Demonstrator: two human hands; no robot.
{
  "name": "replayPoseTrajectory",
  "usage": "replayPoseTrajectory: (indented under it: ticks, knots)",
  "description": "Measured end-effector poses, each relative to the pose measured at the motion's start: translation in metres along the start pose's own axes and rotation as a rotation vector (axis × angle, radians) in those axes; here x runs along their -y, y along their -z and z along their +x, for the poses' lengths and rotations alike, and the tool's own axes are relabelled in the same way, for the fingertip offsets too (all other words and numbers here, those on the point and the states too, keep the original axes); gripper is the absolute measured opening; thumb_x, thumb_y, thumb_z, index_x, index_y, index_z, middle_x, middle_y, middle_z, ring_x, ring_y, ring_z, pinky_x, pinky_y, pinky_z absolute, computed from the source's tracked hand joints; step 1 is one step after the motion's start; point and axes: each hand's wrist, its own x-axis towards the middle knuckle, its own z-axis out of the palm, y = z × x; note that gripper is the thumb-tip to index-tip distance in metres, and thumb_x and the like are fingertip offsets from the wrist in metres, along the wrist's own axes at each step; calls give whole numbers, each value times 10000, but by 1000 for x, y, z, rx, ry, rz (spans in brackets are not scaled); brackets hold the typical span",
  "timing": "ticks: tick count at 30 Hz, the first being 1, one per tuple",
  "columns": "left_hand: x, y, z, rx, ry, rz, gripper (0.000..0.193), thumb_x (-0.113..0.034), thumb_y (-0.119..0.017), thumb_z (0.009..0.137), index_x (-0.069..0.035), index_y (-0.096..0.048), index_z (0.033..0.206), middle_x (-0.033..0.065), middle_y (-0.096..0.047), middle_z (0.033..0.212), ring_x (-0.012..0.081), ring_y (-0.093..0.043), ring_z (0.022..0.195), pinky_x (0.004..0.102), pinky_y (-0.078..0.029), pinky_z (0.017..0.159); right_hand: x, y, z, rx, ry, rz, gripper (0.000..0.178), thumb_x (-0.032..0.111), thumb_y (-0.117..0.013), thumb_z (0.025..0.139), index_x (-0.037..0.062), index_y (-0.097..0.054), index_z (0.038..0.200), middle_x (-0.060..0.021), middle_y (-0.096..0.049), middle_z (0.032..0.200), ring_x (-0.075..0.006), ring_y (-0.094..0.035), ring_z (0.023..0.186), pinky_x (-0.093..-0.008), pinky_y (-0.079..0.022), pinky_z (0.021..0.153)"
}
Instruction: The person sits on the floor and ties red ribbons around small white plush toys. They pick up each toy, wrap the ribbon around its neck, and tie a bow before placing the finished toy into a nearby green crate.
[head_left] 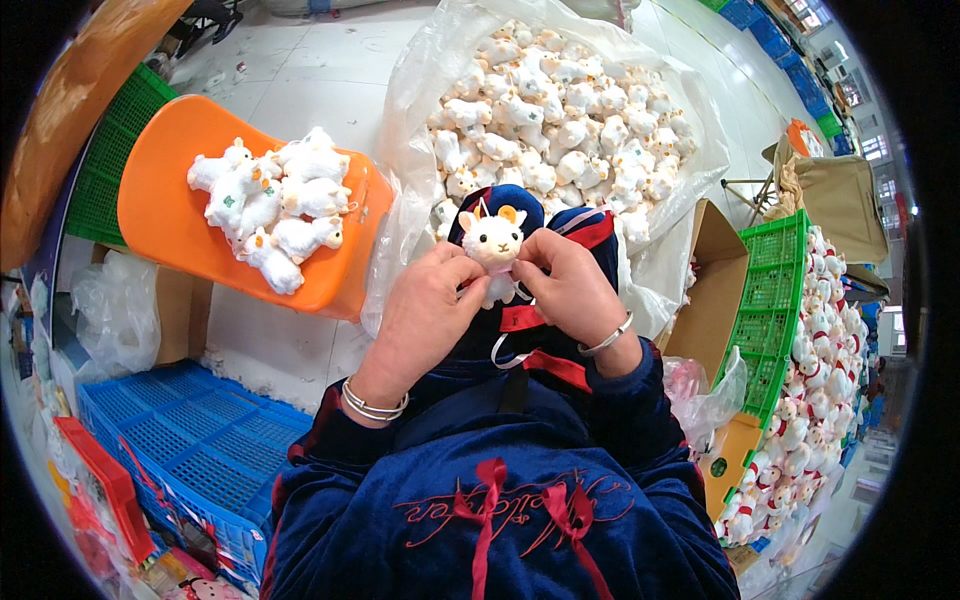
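— What's around you, left to right?

— You sit over a pale tiled floor. At your far left lies one blue plastic crate, with one green crate standing beyond it. Next comes one orange plastic stool carrying a heap of white plush animals; you have about seven there, though they overlap too much for a sure count. Ahead, one big clear plastic bag holds far more of them than you can count. At your right stand one brown cardboard box and another green crate beside a long pile of plush.

— And your hands?

— Your left hand and right hand are both pinched onto one small white plush toy, held upright between them over your lap.
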Motion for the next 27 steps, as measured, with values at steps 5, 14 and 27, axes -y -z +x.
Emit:
replayPoseTrajectory:
  ticks: [5,14,27]
  knots:
    - [-7,4,1,62,208,-192,121,-85,-695,902,35,-691,910,116,-693,829,181,-700,666,297,-533,610,3,-14,-5,-24,-134,246,114,69,-568,977,-18,-522,921,-135,-666,747,-191,-696,594,-308,-520,502]
    - [11,-4,5,68,229,-405,149,-128,-643,966,14,-687,961,57,-723,847,101,-715,725,224,-534,590,-7,-24,-3,-92,-91,322,104,63,-543,992,-24,-521,941,-127,-677,747,-193,-720,634,-285,-525,526]
    - [22,-11,10,90,313,-620,166,-134,-618,990,27,-659,994,64,-709,841,97,-686,676,211,-520,573,-18,-36,2,-172,-95,540,107,45,-551,994,-48,-584,1034,-106,-697,864,-139,-704,700,-253,-563,600]
